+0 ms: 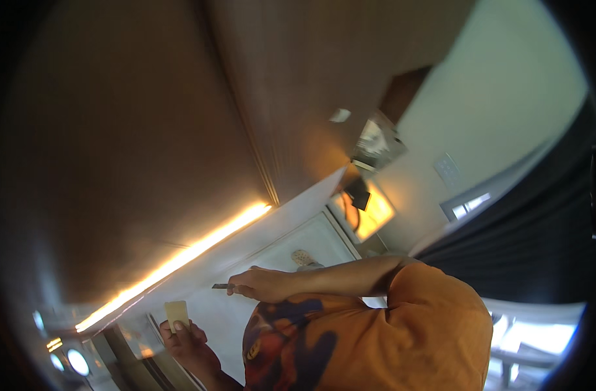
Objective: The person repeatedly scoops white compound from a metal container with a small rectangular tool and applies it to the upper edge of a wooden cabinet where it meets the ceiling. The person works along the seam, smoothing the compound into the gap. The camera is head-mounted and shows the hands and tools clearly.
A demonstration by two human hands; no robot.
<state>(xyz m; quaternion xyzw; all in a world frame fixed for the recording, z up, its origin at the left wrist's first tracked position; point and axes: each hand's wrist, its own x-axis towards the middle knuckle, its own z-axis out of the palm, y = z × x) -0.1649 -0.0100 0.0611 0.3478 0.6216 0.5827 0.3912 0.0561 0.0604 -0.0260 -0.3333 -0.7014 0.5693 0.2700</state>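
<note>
At the lower left, my left hand (188, 342) pinches a pale yellow flat rectangular piece (177, 313), like a small scraper card, between thumb and fingers. It is held upright and away from any surface. My right hand (262, 285) reaches across in front of my orange shirt, with its fingers closed on a thin flat grey tool (220, 286). The tool's tip sticks out to the left; it looks like a cutter knife, but most of it is hidden in my fingers. The two hands are apart.
A large dark brown panel (135, 130) fills the upper left, with a bright light strip (174, 266) along its lower edge. A shoe (302, 258) shows on the pale floor (246, 326). To the right are a glowing box (376, 212), a white wall (506, 85) and a dark curtain (532, 221).
</note>
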